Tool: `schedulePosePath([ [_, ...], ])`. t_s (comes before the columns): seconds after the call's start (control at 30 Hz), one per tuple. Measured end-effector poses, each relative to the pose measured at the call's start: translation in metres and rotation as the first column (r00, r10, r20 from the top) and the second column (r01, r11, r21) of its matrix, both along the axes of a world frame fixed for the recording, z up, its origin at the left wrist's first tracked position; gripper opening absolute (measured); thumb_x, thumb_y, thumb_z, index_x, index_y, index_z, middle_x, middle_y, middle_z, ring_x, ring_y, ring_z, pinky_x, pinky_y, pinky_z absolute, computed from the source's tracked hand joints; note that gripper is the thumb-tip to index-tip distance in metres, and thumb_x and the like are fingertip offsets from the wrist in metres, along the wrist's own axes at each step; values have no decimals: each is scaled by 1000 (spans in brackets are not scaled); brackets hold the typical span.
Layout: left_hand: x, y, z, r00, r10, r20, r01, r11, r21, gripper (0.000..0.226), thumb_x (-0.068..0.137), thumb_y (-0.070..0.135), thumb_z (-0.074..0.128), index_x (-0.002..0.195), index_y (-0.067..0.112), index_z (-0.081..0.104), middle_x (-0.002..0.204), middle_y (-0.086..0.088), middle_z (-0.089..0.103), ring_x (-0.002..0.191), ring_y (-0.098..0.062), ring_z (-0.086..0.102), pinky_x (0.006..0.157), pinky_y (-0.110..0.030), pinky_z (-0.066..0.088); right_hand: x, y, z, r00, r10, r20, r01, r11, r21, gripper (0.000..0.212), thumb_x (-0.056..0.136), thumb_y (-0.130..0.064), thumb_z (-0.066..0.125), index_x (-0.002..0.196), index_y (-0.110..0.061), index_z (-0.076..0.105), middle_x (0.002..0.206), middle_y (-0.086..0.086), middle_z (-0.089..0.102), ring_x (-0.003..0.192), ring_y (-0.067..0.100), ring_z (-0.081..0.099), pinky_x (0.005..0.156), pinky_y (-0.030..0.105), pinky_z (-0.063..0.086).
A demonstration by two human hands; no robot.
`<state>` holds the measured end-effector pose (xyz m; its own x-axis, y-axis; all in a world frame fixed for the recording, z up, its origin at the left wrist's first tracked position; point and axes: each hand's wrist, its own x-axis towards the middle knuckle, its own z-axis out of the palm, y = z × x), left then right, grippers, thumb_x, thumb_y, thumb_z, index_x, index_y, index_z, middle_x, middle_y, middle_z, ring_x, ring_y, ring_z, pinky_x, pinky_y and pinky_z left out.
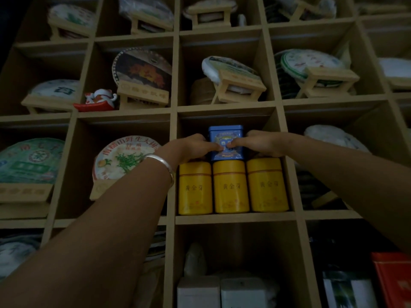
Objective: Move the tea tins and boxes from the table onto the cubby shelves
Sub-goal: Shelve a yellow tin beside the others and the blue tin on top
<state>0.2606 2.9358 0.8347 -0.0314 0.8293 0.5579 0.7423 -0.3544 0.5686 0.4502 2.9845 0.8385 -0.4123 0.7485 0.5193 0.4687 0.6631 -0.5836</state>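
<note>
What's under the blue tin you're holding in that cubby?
The blue tin sits above three yellow canisters, apparently on the middle one. Both hands, left hand and right hand, cover its lower corners, hiding contact there.

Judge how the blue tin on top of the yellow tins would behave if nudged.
The blue tin looks rigid, so it probably slides rather than bends. Perched on the round-lidded yellow tins, it might tip. Its glossy face may be slippery.

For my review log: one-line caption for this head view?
Both hands hold a blue tin atop three yellow tins in a cubby.
</note>
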Motion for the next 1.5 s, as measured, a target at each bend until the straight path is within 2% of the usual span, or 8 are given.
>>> schedulePosePath([
  [0.13, 3, -2, 1, 1000, 9, 16, -9, 1000, -14, 38, 84, 36, 69, 112, 14, 55, 101, -1, 62, 89, -16, 61, 60, -27, 46, 0, 1, -1, 1000, -30, 1, 30, 999, 16, 60, 76, -50, 71, 122, -15, 55, 118, 7, 63, 105, 25, 60, 92, 42, 49],
  [0.33, 3, -6, 2, 1000, -5, 10, 5, 999, -40, 39, 84, 36, 68, 113, 14, 55, 111, -5, 61, 97, -19, 60, 70, -30, 49, 3, -2, 1, 999, -37, 6, 37, 999, 12, 75, 71, -53, 73, 131, -14, 50, 124, 7, 61, 110, 26, 59, 95, 43, 48],
  [0.7, 4, -5, -1, 1000, 2, -9, -2, 1000, 2, 52, 85, 38, 67, 126, 9, 53, 115, -7, 62, 98, -19, 61, 71, -29, 49, -2, -7, -3, 1000, 23, -10, -23, 1000, 9, 37, 80, -44, 70, 105, -20, 56, 108, 2, 65, 96, 17, 60, 66, 30, 45],
  [0.87, 4, -5, -1, 1000, 19, -10, -19, 1000, -15, 55, 85, 39, 66, 128, 8, 52, 122, -10, 60, 106, -24, 59, 89, -36, 50, -3, -6, -3, 1000, -12, -2, 12, 1000, 17, 54, 78, -48, 70, 118, -16, 53, 112, 3, 62, 99, 19, 58, 73, 32, 46],
  [0.97, 5, -6, -1, 999, 28, -17, -28, 1000, -3, 52, 86, 39, 66, 126, 9, 52, 117, -9, 60, 100, -21, 59, 75, -31, 49, -2, -5, -3, 1000, -13, 7, 12, 1000, 25, 62, 78, -48, 70, 125, -12, 51, 118, 5, 60, 106, 22, 57, 83, 35, 46],
  [1.1, 5, -8, -2, 1000, 23, -17, -24, 999, -26, 52, 85, 41, 66, 125, 11, 53, 109, -5, 61, 95, -18, 58, 67, -29, 47, -1, -4, -4, 1000, 14, 12, -14, 1000, 19, 52, 80, -49, 68, 116, -15, 54, 115, 4, 62, 98, 17, 58, 69, 30, 45],
  [1.37, 0, -14, 2, 1000, 10, 13, -10, 999, -35, 66, 79, 47, 70, 130, 11, 50, 124, -8, 59, 105, -22, 61, 96, -44, 50, 0, -2, -1, 1000, 3, -8, -2, 1000, 7, 50, 77, -51, 70, 112, -19, 52, 116, 4, 61, 101, 19, 58, 71, 33, 46],
  [1.5, 1, -18, 1, 999, 35, -11, -35, 999, -18, 69, 78, 47, 70, 132, 11, 48, 126, -8, 58, 106, -22, 60, 93, -41, 50, 2, 0, 0, 1000, -17, -24, 17, 1000, 9, 82, 71, -58, 73, 134, -13, 46, 126, 6, 58, 111, 24, 56, 90, 40, 49],
])
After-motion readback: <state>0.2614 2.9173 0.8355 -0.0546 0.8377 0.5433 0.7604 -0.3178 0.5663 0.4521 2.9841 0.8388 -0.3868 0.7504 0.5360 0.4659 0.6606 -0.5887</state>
